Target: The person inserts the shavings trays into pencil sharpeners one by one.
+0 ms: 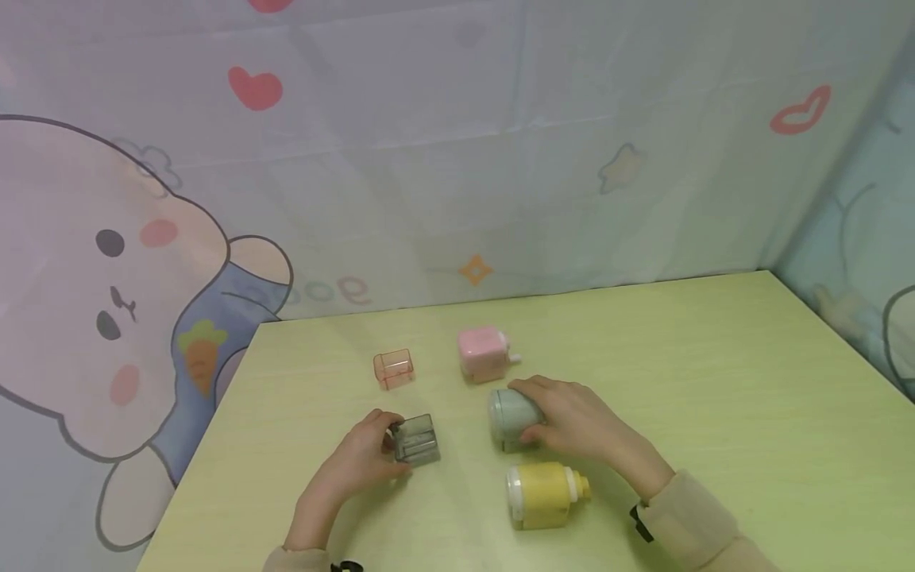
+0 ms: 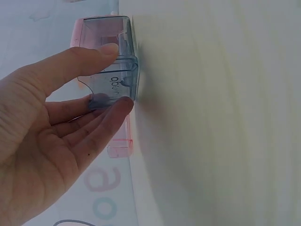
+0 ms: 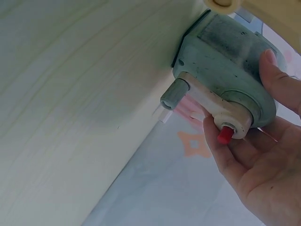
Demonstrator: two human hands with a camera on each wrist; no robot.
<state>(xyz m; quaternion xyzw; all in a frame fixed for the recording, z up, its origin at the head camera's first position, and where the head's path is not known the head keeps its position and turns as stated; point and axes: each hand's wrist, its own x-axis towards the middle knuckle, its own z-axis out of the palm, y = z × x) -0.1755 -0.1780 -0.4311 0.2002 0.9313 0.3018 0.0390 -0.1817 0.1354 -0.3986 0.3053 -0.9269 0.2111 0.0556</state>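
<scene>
Left hand (image 1: pixel 357 461): thumb and fingers pinch a smoky translucent shavings drawer (image 1: pixel 418 441), lower centre of the head view. Right hand (image 1: pixel 582 421): grips a grey-green hand-crank pencil sharpener (image 1: pixel 513 417), right of the drawer; crank tipped red in the right wrist view. Yellow hand-crank pencil sharpener (image 1: pixel 545 496): just below the grey-green one. Pink hand-crank pencil sharpener (image 1: pixel 483 354): centre, above it. Pink translucent shavings drawer (image 1: pixel 394 369): left of centre. All on a pale yellow-green tabletop (image 1: pixel 715 381).
</scene>
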